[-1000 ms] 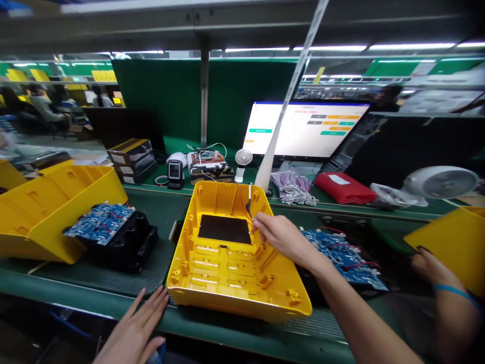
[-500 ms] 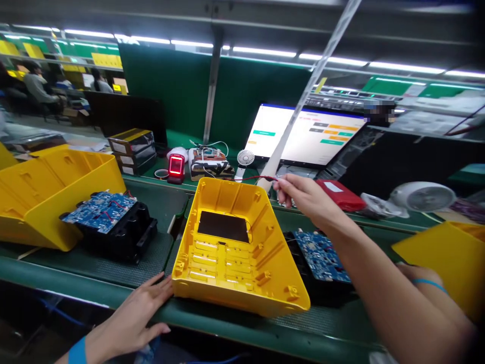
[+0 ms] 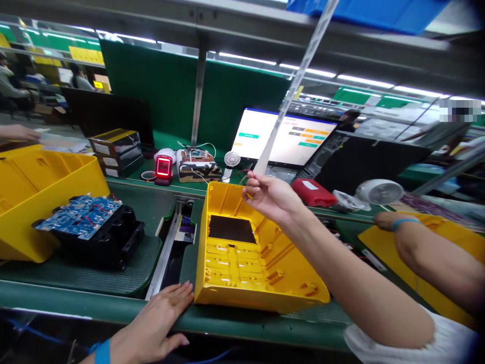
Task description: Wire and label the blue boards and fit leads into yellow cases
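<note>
Yellow housing (image 3: 242,263) laid open side up on desk (image 3: 94,283), black panel (image 3: 232,229) seen inside. Right hand (image 3: 271,194) raised above housing's far rim, fingers pinched on something small, not identifiable. Left hand (image 3: 159,321) spread flat at housing's near left corner. Blue circuit board (image 3: 78,217) left of housing.

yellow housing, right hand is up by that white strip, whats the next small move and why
Probably pinch the hanging white strip and draw it down. The right hand is raised over the far rim of the yellow housing, its fingers closed right at the strip's lower end, though whether they grip it is unclear. The left hand lies flat against the housing's near corner, seemingly steadying it.
</note>
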`<state>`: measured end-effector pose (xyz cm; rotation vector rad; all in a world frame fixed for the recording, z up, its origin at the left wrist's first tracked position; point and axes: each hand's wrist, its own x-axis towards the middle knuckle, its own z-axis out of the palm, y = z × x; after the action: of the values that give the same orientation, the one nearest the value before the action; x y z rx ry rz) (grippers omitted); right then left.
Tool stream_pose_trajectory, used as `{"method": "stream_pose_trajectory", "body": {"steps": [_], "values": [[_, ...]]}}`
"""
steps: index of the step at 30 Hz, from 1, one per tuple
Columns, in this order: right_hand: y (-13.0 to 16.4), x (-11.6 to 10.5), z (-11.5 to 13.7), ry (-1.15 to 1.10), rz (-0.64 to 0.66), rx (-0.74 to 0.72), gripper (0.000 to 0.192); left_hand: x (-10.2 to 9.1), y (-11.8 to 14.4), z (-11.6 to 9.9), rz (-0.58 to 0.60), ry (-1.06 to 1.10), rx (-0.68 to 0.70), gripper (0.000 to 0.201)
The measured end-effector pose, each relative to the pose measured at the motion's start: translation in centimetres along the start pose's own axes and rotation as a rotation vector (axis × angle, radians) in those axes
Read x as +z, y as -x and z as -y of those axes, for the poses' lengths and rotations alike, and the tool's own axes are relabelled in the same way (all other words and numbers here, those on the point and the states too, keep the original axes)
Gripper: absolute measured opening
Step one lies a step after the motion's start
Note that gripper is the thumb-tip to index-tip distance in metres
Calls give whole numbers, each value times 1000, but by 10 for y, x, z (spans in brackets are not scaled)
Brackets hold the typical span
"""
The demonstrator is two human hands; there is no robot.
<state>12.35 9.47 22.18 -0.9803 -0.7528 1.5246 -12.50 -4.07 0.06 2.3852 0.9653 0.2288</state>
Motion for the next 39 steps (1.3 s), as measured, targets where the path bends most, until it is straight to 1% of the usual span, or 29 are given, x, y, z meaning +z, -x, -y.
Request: {"method": "stream_pose_trajectory", "body": {"steps": [3,6,11,14,19,23,28,30,31,32,33,35,37,39], "values": [[14,6,-16,-73,2,57,19,-1,-13,-12,46,12,4,78],[28,12,-35,-132,10,109,16,-1,-23,-21,59,35,19,77],[46,24,-67,-227,-49,175,14,0,-36,-32,99,30,30,79],[53,31,-84,-294,-78,207,13,4,-44,-38,125,7,24,81],[60,38,-106,-432,-92,234,14,17,-56,-46,76,40,57,82],[61,33,-114,-498,-116,186,15,31,-66,-54,62,77,70,81],[61,18,-115,-554,-136,162,14,57,-86,-60,29,144,76,84],[61,12,-116,-546,-129,165,14,59,-93,-61,17,190,121,83],[61,9,-118,-536,-124,162,13,57,-94,-60,5,217,146,83],[60,6,-119,-522,-117,158,11,52,-92,-58,-25,237,157,84],[59,3,-121,-509,-110,154,9,46,-88,-54,-78,242,145,83],[56,-4,-124,-489,-106,138,8,33,-72,-42,-261,167,42,77],[52,-10,-127,-476,-121,123,9,25,-47,-22,-481,-35,-135,65],[50,-15,-131,-468,-135,130,8,25,-20,2,-658,-310,-319,57]]}}
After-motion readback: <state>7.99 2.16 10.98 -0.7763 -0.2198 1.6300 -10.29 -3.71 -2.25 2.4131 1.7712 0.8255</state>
